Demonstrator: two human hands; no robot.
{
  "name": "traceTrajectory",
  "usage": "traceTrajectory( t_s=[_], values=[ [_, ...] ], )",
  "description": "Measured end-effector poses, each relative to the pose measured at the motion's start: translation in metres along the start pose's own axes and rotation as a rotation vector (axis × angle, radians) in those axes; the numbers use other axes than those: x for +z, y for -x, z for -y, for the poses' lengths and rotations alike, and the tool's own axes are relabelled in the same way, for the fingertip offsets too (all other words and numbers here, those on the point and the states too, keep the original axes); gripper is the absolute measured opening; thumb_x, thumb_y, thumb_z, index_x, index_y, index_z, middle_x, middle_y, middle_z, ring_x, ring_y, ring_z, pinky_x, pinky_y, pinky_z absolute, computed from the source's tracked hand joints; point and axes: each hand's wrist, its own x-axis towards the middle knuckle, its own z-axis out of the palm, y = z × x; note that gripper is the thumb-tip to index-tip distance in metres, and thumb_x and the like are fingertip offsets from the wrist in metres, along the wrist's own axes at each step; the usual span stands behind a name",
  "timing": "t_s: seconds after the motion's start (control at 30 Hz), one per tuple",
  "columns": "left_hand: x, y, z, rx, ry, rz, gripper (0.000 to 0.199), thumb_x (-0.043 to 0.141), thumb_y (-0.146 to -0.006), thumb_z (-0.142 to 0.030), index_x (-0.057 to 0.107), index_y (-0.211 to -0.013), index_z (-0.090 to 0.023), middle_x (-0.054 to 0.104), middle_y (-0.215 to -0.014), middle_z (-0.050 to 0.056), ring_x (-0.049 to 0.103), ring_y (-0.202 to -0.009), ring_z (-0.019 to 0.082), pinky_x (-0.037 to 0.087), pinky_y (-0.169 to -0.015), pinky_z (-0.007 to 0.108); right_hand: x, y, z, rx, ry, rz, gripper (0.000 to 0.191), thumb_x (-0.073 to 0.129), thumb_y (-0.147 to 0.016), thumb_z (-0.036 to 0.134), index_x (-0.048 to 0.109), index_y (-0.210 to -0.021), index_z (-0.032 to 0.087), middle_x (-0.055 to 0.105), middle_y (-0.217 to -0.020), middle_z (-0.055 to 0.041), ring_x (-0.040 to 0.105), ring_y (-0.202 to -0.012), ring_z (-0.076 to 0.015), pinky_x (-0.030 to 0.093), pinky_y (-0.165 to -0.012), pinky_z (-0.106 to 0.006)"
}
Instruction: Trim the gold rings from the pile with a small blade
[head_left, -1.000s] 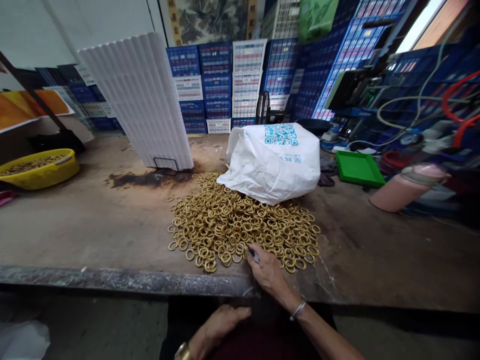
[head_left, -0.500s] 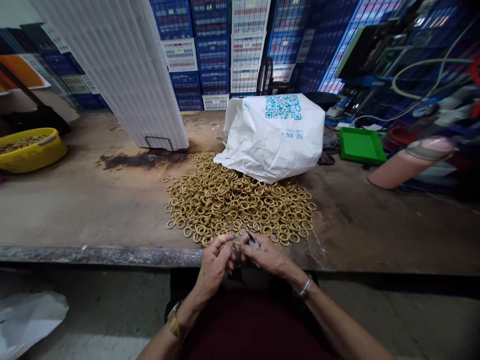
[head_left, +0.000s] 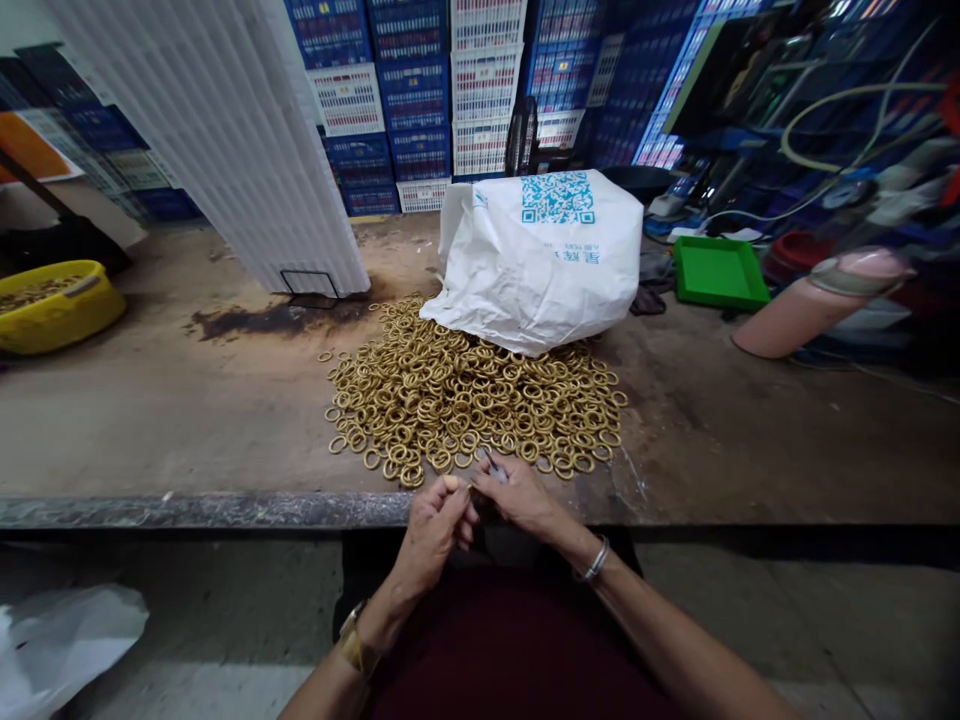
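Observation:
A wide pile of gold-coloured rings [head_left: 480, 400] lies on the brown table, spilling from under the mouth of a white sack [head_left: 547, 270]. At the table's front edge, just before the pile, my left hand [head_left: 435, 525] is closed in a pinch around a ring, mostly hidden by the fingers. My right hand [head_left: 521, 492] nearly touches it and is closed on a small pointed tool [head_left: 493, 466] with a dark tip and pale body.
White corrugated sheets [head_left: 225, 150] stand at the back left. A yellow basin [head_left: 60, 310] is at far left. To the right are a green tray [head_left: 720, 273] and a pink bottle [head_left: 810, 305]. Blue and white crates [head_left: 416, 95] are stacked behind.
The whole view has shifted slightly. My hands have come closer together at the fingertips, and the ring that showed between them is now mostly covered.

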Motion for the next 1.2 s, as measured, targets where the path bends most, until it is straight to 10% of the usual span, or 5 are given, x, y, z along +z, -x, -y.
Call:
traceTrajectory(
  t_s=[0.33,0.63,0.97,1.2],
  values=[
    [-0.001,-0.002,0.007,-0.036,0.213,0.091,0.026,0.056,-0.075,-0.040,0.046,-0.074,-0.016,0.054,-0.063,-0.002,0.044,-0.045,0.005,0.035,-0.039,0.016,-0.002,0.000,-0.001,-0.051,0.045,-0.030,0.012,0.046,-0.073,0.028,0.048,-0.066,0.018,0.039,-0.048,0.0073,0.033,-0.043,-0.0060,0.027,-0.043,-0.018],
    [-0.001,-0.003,0.004,0.122,0.038,0.018,0.025,0.052,-0.077,-0.041,0.048,-0.076,-0.016,0.049,-0.063,-0.003,0.045,-0.050,0.006,0.041,-0.045,0.018,-0.002,0.010,-0.015,-0.314,0.500,0.049,0.010,0.044,-0.072,0.013,0.051,-0.068,0.018,0.048,-0.057,0.0033,0.040,-0.052,-0.0087,0.028,-0.051,-0.020],
    [-0.006,0.000,0.006,0.188,-0.103,-0.014,0.023,0.049,-0.080,-0.039,0.047,-0.072,-0.017,0.045,-0.056,-0.005,0.044,-0.049,0.007,0.040,-0.049,0.019,0.000,0.010,-0.011,-0.272,0.767,0.102,0.012,0.042,-0.073,0.014,0.054,-0.074,0.018,0.057,-0.062,0.0001,0.044,-0.053,-0.0103,0.024,-0.051,-0.022],
    [-0.002,0.015,-0.003,0.042,0.238,0.146,0.022,0.056,-0.077,-0.037,0.050,-0.075,-0.016,0.058,-0.076,0.002,0.053,-0.059,0.010,0.045,-0.057,0.024,-0.001,-0.006,-0.010,-0.180,0.959,-0.127,0.019,0.041,-0.077,0.016,0.054,-0.091,0.019,0.063,-0.074,-0.0039,0.056,-0.064,-0.0142,0.026,-0.055,-0.024]
  ],
)
